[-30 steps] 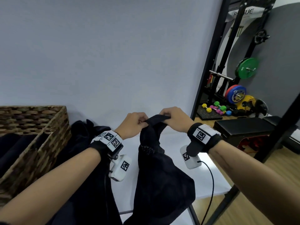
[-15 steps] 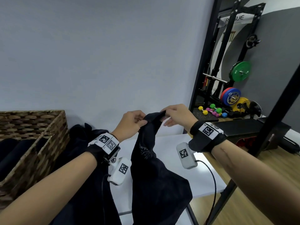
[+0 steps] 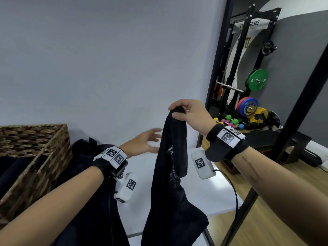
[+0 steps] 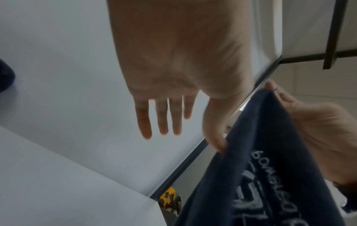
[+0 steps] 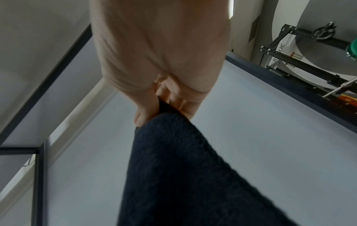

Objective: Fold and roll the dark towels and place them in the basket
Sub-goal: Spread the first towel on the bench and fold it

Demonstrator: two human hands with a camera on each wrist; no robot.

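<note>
A dark towel point(image 3: 173, 167) with pale lettering hangs long and bunched from my right hand point(image 3: 184, 112), which pinches its top corner high above the white table point(image 3: 198, 197). The right wrist view shows thumb and curled fingers clamped on the towel point(image 5: 185, 168). My left hand point(image 3: 147, 141) hovers lower, just left of the hanging cloth, with straight spread fingers point(image 4: 160, 116) holding nothing; its thumb brushes the towel's point(image 4: 270, 168) edge. The wicker basket point(image 3: 44, 151) stands at the left with dark cloth inside.
A heap of dark towels point(image 3: 83, 157) lies between the basket and my left arm. A black frame post point(image 3: 218, 68) rises right of the table, with a weight rack point(image 3: 252, 89), plates and small dumbbells behind it. A black bench point(image 3: 276, 139) sits at right.
My left hand has let go of the towel's top edge and dropped with fingers spread. My right hand has lifted the towel higher, so it hangs from one corner.
</note>
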